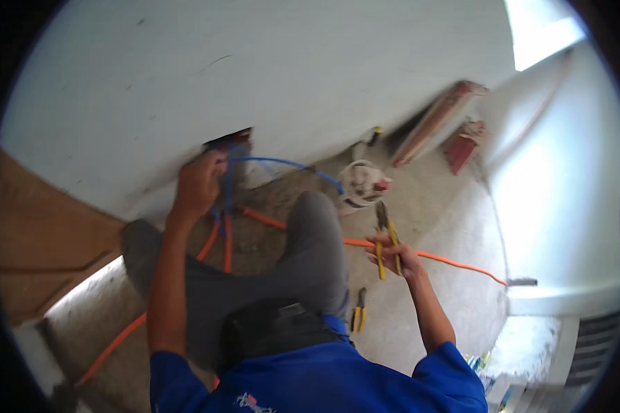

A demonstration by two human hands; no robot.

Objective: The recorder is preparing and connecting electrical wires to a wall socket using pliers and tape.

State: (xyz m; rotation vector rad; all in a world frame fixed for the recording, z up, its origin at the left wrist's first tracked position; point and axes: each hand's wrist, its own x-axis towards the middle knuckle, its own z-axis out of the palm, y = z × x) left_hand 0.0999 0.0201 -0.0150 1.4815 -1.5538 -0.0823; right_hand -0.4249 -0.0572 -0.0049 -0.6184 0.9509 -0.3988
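Observation:
My left hand (198, 180) is closed at a recess (240, 140) low in the wall, its fingertips on a blue wire. One length of blue wire (282, 162) arcs to the right toward a white bucket, while others hang down into orange conduits (227, 251). Out to the right, my right hand (401, 259) grips a pair of pliers (381, 256) with yellow handles, jaws pointing away from me. The handles are spread apart. A second yellow-handled pair of pliers (359, 311) lies on the floor below that hand. Blur hides the exact fingertip grip on the left.
A dirty white bucket (362, 182) stands near the wall, with a yellow-and-black-handled tool (375, 135) behind it. Reddish boards (439, 122) lean farther right. Orange conduit (455, 262) runs across the floor toward the right wall. A brown wooden panel (48, 241) is at the left.

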